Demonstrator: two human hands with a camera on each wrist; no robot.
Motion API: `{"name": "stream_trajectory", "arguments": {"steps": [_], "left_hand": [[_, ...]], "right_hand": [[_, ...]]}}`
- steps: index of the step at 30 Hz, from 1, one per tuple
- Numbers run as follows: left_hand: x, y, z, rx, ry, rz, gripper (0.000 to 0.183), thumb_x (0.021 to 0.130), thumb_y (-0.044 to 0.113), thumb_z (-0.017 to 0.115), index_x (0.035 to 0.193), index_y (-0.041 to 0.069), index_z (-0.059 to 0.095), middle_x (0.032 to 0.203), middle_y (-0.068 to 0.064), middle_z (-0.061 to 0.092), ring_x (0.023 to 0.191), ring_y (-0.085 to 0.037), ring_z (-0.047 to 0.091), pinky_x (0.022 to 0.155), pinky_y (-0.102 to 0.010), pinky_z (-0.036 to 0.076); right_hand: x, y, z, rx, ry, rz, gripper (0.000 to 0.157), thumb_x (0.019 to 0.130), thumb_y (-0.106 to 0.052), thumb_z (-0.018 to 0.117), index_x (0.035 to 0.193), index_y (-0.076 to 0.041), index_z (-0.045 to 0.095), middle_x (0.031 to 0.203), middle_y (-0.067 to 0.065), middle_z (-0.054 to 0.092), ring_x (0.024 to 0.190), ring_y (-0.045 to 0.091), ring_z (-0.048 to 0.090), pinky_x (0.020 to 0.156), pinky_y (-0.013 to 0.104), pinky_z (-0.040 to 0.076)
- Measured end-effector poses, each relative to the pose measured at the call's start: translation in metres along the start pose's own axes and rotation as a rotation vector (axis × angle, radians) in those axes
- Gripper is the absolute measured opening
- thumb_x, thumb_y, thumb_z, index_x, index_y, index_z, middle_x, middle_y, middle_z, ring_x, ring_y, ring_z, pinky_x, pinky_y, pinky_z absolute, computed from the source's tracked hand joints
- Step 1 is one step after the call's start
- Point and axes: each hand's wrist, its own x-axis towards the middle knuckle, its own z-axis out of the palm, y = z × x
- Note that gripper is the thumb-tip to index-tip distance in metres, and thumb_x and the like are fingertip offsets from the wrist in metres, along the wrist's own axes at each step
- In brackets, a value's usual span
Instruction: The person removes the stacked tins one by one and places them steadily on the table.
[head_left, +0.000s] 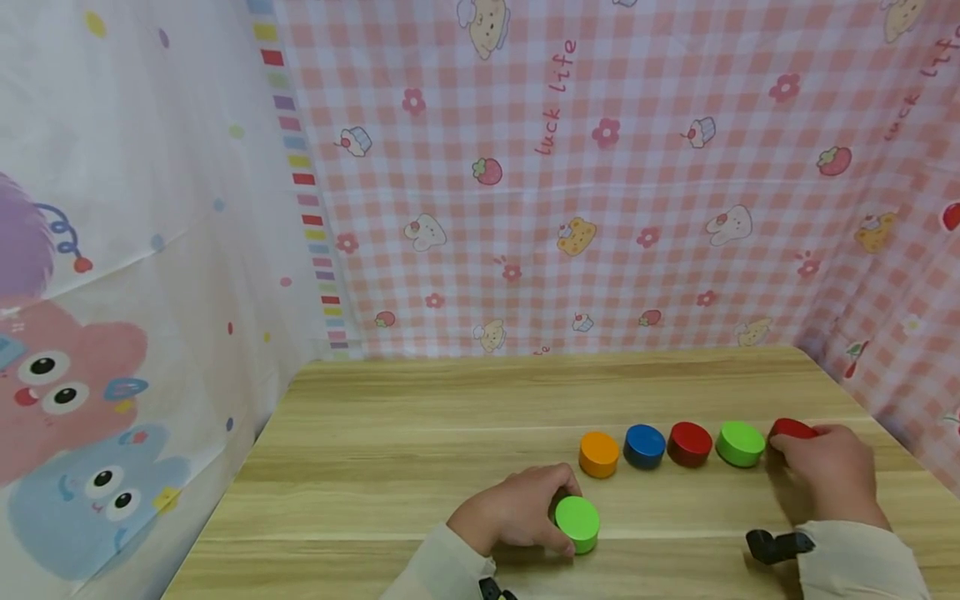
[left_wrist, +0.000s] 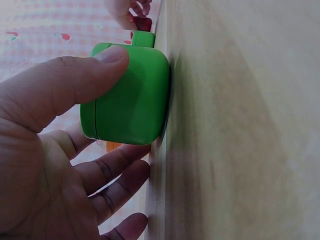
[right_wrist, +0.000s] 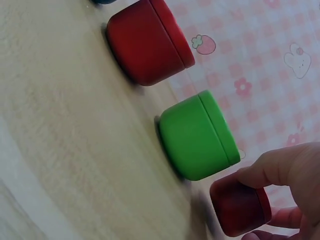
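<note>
My left hand (head_left: 521, 510) grips a green round lidded tin (head_left: 577, 524) between thumb and fingers. The left wrist view shows the thumb over that tin's near side, its base close to or on the table. At the right end of a row, my right hand (head_left: 836, 471) pinches a red round lidded tin (head_left: 792, 430). Its thumb lies on the tin's side in the right wrist view, and its fingers are partly hidden. Leftward from there stand a second green tin (head_left: 740, 444), another red tin (head_left: 689, 444), a blue tin (head_left: 644, 447) and an orange tin (head_left: 598, 454).
Everything rests on a wood-grain table (head_left: 360, 467). A pink checked cloth (head_left: 525, 208) hangs behind its far edge and along the right. On the left hangs a white cloth (head_left: 187, 275) with cartoon figures.
</note>
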Motion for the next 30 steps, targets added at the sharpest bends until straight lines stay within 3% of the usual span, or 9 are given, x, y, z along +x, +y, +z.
{"name": "stream_trajectory", "arguments": {"steps": [7, 10, 17, 23, 30], "left_hand": [[-0.0005, 0.0006, -0.0004, -0.020, 0.004, -0.010, 0.048, 0.078, 0.023, 0.095, 0.110, 0.029, 0.060, 0.108, 0.018, 0.062, 0.098, -0.003, 0.054, 0.096, -0.029, 0.043], [-0.0020, 0.0012, -0.0017, -0.057, 0.038, -0.024, 0.047, 0.079, 0.022, 0.095, 0.109, 0.029, 0.060, 0.108, 0.017, 0.064, 0.097, -0.005, 0.056, 0.095, -0.030, 0.045], [-0.0016, -0.0045, -0.0058, -0.071, 0.233, -0.085, 0.050, 0.080, 0.028, 0.094, 0.117, 0.027, 0.061, 0.115, 0.012, 0.066, 0.108, -0.013, 0.058, 0.101, -0.043, 0.041], [0.0019, -0.0066, -0.0059, -0.058, 0.391, -0.159, 0.053, 0.081, 0.029, 0.093, 0.123, 0.021, 0.061, 0.121, 0.001, 0.066, 0.109, -0.022, 0.056, 0.099, -0.050, 0.038], [0.0035, -0.0073, -0.0047, -0.037, 0.508, -0.266, 0.056, 0.083, 0.029, 0.091, 0.132, 0.021, 0.063, 0.126, -0.008, 0.064, 0.112, -0.029, 0.056, 0.094, -0.054, 0.038]], "right_hand": [[0.0022, 0.0059, 0.0040, -0.007, -0.039, 0.022, 0.081, 0.095, -0.040, 0.067, 0.141, 0.020, 0.038, 0.133, 0.046, 0.045, 0.117, 0.056, 0.047, 0.098, 0.064, 0.046], [0.0022, 0.0056, 0.0058, 0.013, -0.041, 0.039, 0.082, 0.095, -0.038, 0.067, 0.143, 0.020, 0.035, 0.136, 0.045, 0.043, 0.119, 0.056, 0.046, 0.099, 0.065, 0.045], [0.0020, 0.0042, 0.0075, 0.035, -0.042, 0.046, 0.082, 0.095, -0.039, 0.067, 0.144, 0.018, 0.034, 0.137, 0.045, 0.042, 0.119, 0.057, 0.045, 0.098, 0.065, 0.045], [0.0033, 0.0061, 0.0066, 0.025, -0.036, 0.022, 0.081, 0.095, -0.041, 0.068, 0.143, 0.016, 0.037, 0.134, 0.045, 0.044, 0.116, 0.057, 0.047, 0.094, 0.064, 0.046], [0.0063, 0.0074, 0.0054, 0.021, -0.050, 0.025, 0.084, 0.094, -0.041, 0.068, 0.146, 0.016, 0.033, 0.136, 0.047, 0.040, 0.119, 0.058, 0.043, 0.096, 0.065, 0.045]]}}
